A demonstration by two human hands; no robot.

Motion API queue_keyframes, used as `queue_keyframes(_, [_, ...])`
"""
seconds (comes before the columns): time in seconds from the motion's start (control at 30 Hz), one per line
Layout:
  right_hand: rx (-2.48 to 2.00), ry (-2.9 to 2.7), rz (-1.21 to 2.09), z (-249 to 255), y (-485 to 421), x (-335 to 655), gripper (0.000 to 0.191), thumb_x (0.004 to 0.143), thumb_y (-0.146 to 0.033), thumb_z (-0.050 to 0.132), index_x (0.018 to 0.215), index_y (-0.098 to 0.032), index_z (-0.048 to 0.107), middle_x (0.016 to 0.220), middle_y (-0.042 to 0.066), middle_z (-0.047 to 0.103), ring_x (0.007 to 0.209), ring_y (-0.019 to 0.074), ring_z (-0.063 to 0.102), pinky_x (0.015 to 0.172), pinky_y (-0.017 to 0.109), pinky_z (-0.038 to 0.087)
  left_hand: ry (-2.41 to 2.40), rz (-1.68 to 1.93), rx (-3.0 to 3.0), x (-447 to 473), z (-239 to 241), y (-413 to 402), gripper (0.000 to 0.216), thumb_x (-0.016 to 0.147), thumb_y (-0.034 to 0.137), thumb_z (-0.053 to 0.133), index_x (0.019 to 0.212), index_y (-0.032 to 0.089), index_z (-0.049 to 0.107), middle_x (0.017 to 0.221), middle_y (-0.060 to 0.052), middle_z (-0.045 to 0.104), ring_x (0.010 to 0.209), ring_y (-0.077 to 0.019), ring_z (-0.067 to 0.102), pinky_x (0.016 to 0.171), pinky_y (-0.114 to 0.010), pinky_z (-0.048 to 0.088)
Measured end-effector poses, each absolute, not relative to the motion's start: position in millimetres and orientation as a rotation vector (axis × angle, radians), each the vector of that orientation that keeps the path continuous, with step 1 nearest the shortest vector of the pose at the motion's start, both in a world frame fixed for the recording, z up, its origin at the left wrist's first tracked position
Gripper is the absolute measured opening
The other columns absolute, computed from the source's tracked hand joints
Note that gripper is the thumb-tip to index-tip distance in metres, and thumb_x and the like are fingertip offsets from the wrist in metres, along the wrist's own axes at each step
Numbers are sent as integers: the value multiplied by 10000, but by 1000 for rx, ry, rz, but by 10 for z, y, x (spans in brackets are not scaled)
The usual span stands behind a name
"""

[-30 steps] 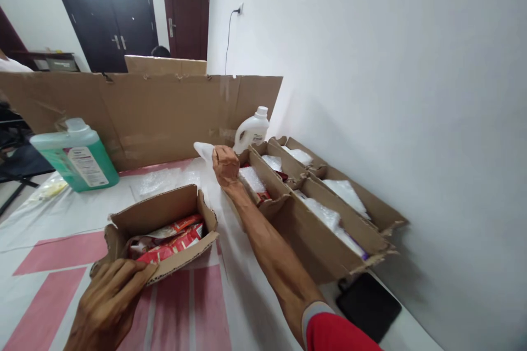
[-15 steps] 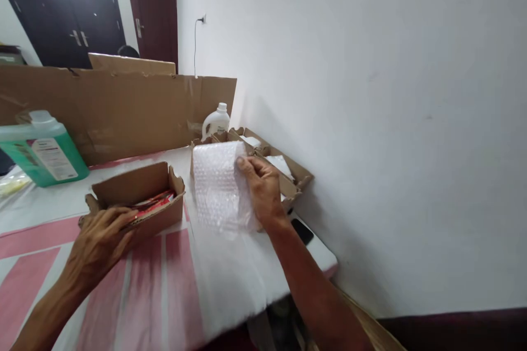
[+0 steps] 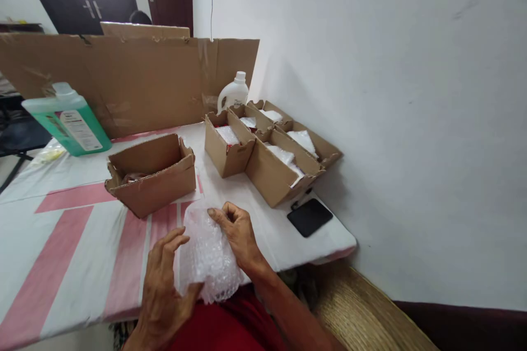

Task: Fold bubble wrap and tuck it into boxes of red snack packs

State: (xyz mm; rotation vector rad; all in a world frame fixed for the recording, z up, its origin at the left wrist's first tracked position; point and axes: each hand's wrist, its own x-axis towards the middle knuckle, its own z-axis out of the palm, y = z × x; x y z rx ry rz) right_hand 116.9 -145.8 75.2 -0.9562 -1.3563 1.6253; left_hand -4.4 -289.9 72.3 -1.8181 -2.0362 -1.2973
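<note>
A crumpled sheet of bubble wrap sits between both my hands at the near edge of the table. My right hand grips its right side with fingers curled over the top. My left hand holds its left side, thumb under the sheet and fingers partly spread. Just beyond stands an open cardboard box with something reddish low inside.
Several open cardboard boxes with bubble-wrapped contents line the wall. A black flat device lies near the table's right corner. A green liquid jug, a white bottle and a tall cardboard sheet stand at the back.
My right hand has pulled the bubble wrap from beside the row of boxes to the near edge. My left hand left the open box and took hold of the wrap.
</note>
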Motion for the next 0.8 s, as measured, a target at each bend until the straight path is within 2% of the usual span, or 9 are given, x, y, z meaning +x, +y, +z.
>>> queue_keyframes(0.07, [-948,-1417,1651,767,-1431,1220,547,745,-572,791,603,-220,398,587,-81,323,552,84,275,502,237,227,-2129,-1453,-1733,-146,655,-2907,196,908,352,623,1054,231,674,1114,-71,716,1055,-220,685,940,-366,551])
queue_keyframes(0.1, [-934,-1457,1699,789,-1405,1263,554,740,-586,790,601,-222,396,574,-84,318,535,82,266,489,239,211,-2229,-1555,-1665,-227,645,-2926,175,908,369,623,992,234,695,1037,-51,736,977,-206,702,890,-338,564])
queue_keyframes(0.2, [-851,-1582,1877,880,-1300,1424,576,746,-634,768,599,-224,390,554,-88,317,500,75,247,468,245,173,-2621,-1855,-1329,-531,684,-3026,341,832,525,687,957,209,726,919,-41,766,885,-219,725,780,-303,589])
queue_keyframes(0.33, [-707,-1784,1926,993,-1184,1612,541,819,-618,726,623,-195,452,605,-71,351,551,77,288,506,245,197,-2825,-1998,-971,-868,810,-3154,528,680,654,759,950,200,749,943,-48,786,992,-270,725,891,-349,591])
queue_keyframes(0.43, [-570,-1976,1965,1032,-1149,1668,489,907,-576,655,655,-175,532,624,-61,379,571,81,330,537,246,236,-2807,-1996,-861,-971,891,-3197,548,608,691,775,888,220,760,924,-29,791,1043,-293,714,978,-388,569])
queue_keyframes(0.5, [-506,-2070,1958,1034,-1149,1665,441,916,-534,663,688,-160,620,645,-44,458,601,90,407,571,244,294,-2796,-1957,-810,-1003,908,-3218,531,601,693,773,865,233,761,921,-18,792,1065,-302,707,1003,-404,560])
queue_keyframes(0.63, [-557,-2067,1967,1017,-1186,1615,319,792,-457,809,760,-153,719,748,3,635,703,131,553,655,258,401,-2808,-1936,-725,-1072,844,-3264,534,614,645,797,949,232,755,1011,-21,789,1064,-297,705,1009,-421,555])
queue_keyframes(0.73, [-633,-2067,2005,1010,-1239,1573,357,702,-462,871,700,-170,664,690,-27,605,671,122,511,617,247,372,-2764,-1997,-735,-1068,785,-3280,587,642,606,806,1072,215,721,1083,-52,768,1045,-282,708,996,-431,559])
queue_keyframes(0.8, [-673,-2082,2045,998,-1285,1542,401,679,-475,882,672,-185,605,637,-59,531,622,105,441,565,238,319,-2693,-1894,-767,-984,773,-3287,621,715,583,770,1203,211,672,1169,-81,735,1046,-276,699,995,-466,553])
